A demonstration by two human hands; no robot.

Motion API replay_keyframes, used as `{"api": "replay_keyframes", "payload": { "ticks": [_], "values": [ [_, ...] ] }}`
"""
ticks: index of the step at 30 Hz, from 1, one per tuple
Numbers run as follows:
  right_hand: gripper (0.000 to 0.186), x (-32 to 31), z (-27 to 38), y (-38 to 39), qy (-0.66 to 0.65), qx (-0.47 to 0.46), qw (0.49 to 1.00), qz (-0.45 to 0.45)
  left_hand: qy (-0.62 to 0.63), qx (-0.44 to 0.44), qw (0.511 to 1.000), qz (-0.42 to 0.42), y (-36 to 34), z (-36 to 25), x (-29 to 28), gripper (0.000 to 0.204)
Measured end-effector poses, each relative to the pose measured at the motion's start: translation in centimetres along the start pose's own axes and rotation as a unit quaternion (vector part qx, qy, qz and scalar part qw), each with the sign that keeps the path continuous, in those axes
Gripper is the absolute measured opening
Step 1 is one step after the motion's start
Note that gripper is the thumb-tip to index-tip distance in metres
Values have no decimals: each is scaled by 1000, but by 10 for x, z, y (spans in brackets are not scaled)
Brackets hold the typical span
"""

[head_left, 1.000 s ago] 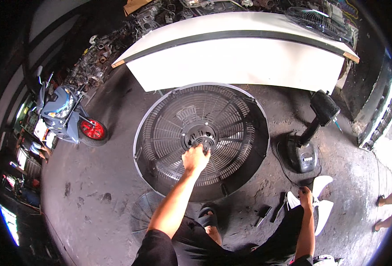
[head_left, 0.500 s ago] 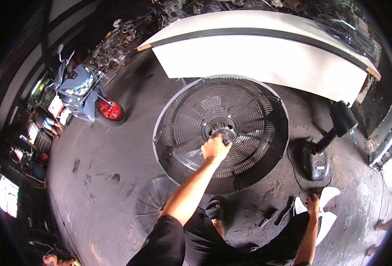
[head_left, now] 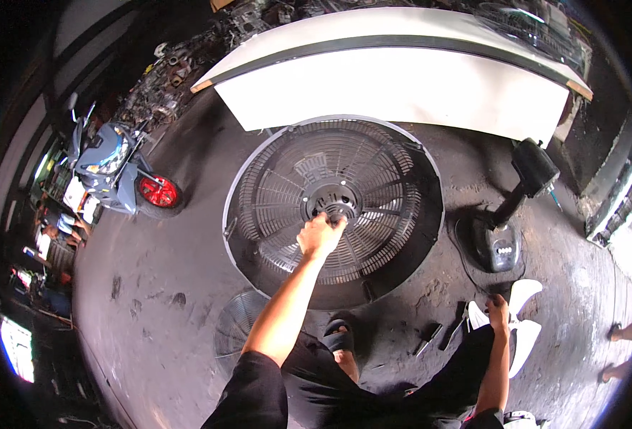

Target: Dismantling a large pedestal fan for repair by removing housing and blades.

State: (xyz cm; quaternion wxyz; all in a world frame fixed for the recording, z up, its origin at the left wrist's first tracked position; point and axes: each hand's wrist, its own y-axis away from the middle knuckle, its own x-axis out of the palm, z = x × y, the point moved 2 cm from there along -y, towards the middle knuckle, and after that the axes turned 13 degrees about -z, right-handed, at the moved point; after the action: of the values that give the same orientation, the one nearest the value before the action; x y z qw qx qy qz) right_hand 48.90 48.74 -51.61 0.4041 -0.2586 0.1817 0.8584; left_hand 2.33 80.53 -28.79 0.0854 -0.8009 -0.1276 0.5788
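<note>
A large round black fan grille (head_left: 402,247) with a pale rim lies flat on the floor before me. My left hand (head_left: 319,236) reaches over it, its fingers closed around a round dark part (head_left: 336,211) at the hub. To the right, my right hand (head_left: 498,313) is low beside a white fan blade (head_left: 525,344), its fingers curled; what they hold, if anything, I cannot make out. A black fan stand (head_left: 502,247) with its motor head (head_left: 534,168) stands beyond that hand. A smaller wire fan guard (head_left: 237,325) lies near my left arm, partly hidden.
Behind the grille stands a long white panel (head_left: 395,86). A grey motor scooter (head_left: 112,168) with a red wheel is parked at the left, near heaped metal parts (head_left: 162,89). Dark bar-like pieces (head_left: 429,338) lie by my foot. Another person's feet (head_left: 620,332) show at the right edge.
The view has shifted, so the grille and stand appear further left. My left hand stays on the hub and my right hand stays beside the white blade.
</note>
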Motion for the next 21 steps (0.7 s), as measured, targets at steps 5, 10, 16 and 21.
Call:
{"api": "replay_keyframes", "payload": {
  "ticks": [5,10,16,21],
  "values": [
    [27,-12,35,18,7,-4,1000,-6,-71,169,980,-78,8,-11,13,37],
    [27,-24,53,28,39,-12,999,-22,259,-260,915,168,-6,5,21,56],
    [29,-19,31,21,23,9,1000,-9,-117,165,977,-61,11,-29,-18,39],
    [34,-11,15,16,63,0,997,-40,50,-44,986,155,-5,-14,-2,45]
  ]
}}
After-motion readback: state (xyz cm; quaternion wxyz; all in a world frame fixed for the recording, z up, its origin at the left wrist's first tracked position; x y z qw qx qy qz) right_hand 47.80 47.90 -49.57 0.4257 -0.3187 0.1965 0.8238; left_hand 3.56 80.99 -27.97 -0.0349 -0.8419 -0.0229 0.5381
